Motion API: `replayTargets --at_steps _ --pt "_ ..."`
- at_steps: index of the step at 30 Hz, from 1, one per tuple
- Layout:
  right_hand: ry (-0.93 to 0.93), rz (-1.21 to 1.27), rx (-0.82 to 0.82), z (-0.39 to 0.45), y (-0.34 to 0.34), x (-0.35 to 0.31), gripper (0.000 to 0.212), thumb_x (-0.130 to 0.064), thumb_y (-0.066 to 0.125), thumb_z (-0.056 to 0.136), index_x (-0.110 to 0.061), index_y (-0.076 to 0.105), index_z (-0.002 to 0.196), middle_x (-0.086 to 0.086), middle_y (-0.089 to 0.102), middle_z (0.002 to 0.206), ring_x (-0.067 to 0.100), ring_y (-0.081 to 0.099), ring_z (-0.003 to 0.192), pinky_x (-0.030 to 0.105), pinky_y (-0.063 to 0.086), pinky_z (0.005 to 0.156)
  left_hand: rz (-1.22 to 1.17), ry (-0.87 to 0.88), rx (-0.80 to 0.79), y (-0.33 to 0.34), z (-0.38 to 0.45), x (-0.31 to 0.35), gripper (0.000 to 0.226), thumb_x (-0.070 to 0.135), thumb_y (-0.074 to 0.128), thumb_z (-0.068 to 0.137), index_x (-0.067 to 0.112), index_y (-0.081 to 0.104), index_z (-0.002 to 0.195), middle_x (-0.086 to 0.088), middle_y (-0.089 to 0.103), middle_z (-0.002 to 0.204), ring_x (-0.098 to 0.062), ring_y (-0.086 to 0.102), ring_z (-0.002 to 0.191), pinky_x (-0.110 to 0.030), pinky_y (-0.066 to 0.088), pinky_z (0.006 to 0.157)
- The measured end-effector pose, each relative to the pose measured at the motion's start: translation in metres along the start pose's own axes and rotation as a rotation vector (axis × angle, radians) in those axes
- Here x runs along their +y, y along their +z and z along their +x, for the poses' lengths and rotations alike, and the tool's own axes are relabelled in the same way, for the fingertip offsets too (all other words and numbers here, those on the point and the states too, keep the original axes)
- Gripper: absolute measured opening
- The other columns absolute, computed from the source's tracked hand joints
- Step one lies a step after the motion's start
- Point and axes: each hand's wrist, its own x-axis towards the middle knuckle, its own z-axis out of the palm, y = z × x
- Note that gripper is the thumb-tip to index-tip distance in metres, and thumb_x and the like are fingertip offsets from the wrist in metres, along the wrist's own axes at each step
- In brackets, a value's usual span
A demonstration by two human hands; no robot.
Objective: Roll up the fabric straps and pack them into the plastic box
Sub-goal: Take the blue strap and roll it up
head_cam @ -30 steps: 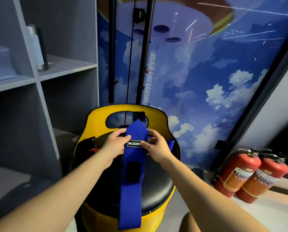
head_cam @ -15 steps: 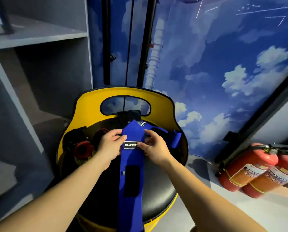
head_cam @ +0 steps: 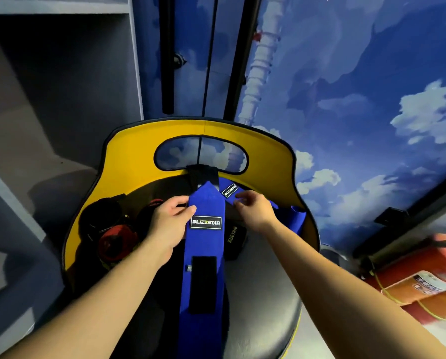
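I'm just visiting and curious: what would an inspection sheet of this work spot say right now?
Surface: black padded seat with a yellow backrest.
Job's things: long blue strap lying flat down the seat; second blue strap behind it. No plastic box seen.
Clutter: red and black gear on the seat's left; black KUEYING item.
Hands: left hand holds the long strap's edge; right hand pinches the second strap.
Cables: thin black cable hanging behind the seat.
Surroundings: grey shelving, sky mural, fire extinguisher.

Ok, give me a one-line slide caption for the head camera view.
Left hand holds a flat blue fabric strap on a black-cushioned yellow seat; right hand touches a second blue strap.
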Motion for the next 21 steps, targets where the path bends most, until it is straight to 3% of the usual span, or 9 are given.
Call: replayTargets --at_steps 5,8,13,17,21 --pt "0.001 -0.205 -0.067 0.049 0.017 0.004 0.043 -0.029 0.066 0.092 -0.014 0.059 0.132 0.007 0.066 0.126 0.026 0.061 0.117 0.033 0.048 0.097 -0.062 -0.013 0.000 0.003 0.025 -0.005 0.024 0.018 0.069 0.093 0.022 0.066 0.117 -0.006 0.074 0.107 -0.023 0.073 0.095 -0.045 0.062 0.078" --pt "-0.025 -0.299 -0.078 0.075 0.029 0.010 0.045 -0.031 0.067 0.093 -0.011 0.057 0.132 0.012 0.059 0.134 0.029 0.054 0.125 0.039 0.045 0.105 -0.087 -0.018 0.012 0.005 0.035 -0.005 0.024 0.017 0.069 0.093 0.023 0.067 0.116 -0.004 0.075 0.106 -0.023 0.074 0.094 -0.046 0.062 0.079" --pt "-0.032 -0.428 -0.056 0.109 0.045 0.020 0.052 -0.037 0.065 0.093 -0.012 0.055 0.137 0.015 0.049 0.141 0.032 0.048 0.130 0.039 0.039 0.111 -0.108 -0.036 0.017 0.002 0.046 -0.008 0.022 0.018 0.069 0.093 0.026 0.068 0.114 -0.002 0.076 0.103 -0.022 0.075 0.092 -0.048 0.062 0.080" --pt "-0.013 -0.444 -0.084 0.127 0.054 0.022 0.047 -0.039 0.066 0.093 -0.010 0.057 0.128 0.016 0.055 0.133 0.033 0.054 0.121 0.040 0.045 0.102 -0.108 -0.031 0.009 0.002 0.047 -0.008 0.023 0.018 0.069 0.094 0.024 0.068 0.116 -0.003 0.076 0.104 -0.021 0.075 0.091 -0.045 0.062 0.079" --pt "-0.008 -0.491 -0.008 0.132 0.056 0.022 0.069 -0.046 0.081 0.079 -0.012 0.051 0.132 0.013 0.054 0.131 0.031 0.053 0.119 0.041 0.047 0.101 -0.119 -0.031 0.007 0.001 0.045 -0.005 0.022 0.016 0.068 0.095 0.022 0.068 0.116 -0.002 0.077 0.102 -0.020 0.075 0.091 -0.045 0.062 0.080"
